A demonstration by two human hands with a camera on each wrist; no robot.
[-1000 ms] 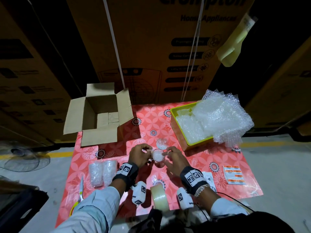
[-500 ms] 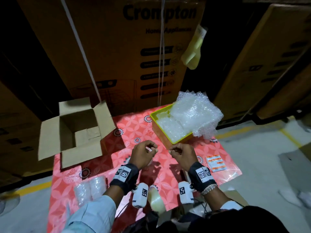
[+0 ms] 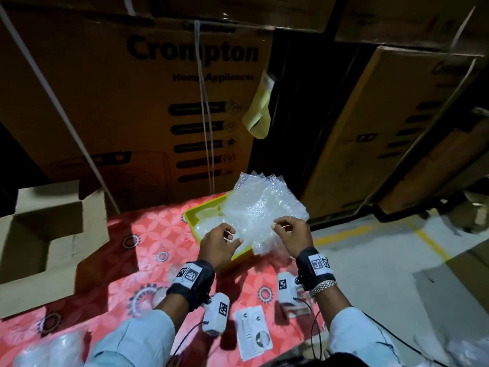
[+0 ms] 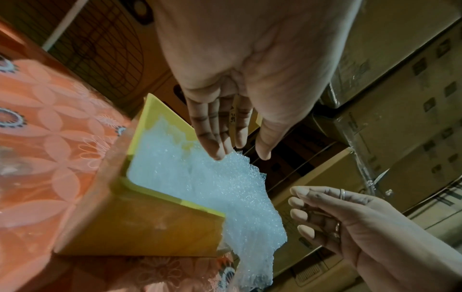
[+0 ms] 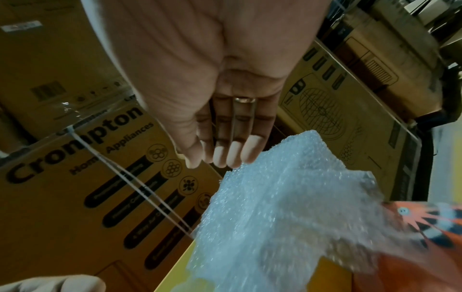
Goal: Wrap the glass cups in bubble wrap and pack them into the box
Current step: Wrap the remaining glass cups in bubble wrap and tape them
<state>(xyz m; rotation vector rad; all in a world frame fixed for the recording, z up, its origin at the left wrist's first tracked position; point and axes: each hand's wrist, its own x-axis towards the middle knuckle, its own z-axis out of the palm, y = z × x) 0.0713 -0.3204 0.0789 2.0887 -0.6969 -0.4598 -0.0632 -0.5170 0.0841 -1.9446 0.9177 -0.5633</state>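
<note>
Bubble wrap: clear crinkled sheets (image 3: 260, 207) piled in yellow plastic tray (image 3: 195, 211) on red floral table (image 3: 148, 250).
Left hand (image 3: 218, 245): above wrap, fingers loosely extended, empty.
Right hand (image 3: 292, 234): loosely curled, empty.

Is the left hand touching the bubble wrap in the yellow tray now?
Cannot tell. In the left wrist view the left hand has fingertips at the edge of the bubble wrap, but neither contact nor gap shows plainly.

Both hands (image 3: 219, 245) (image 3: 292, 235) have left the cup and reached over the bubble wrap (image 3: 260, 207).
</note>
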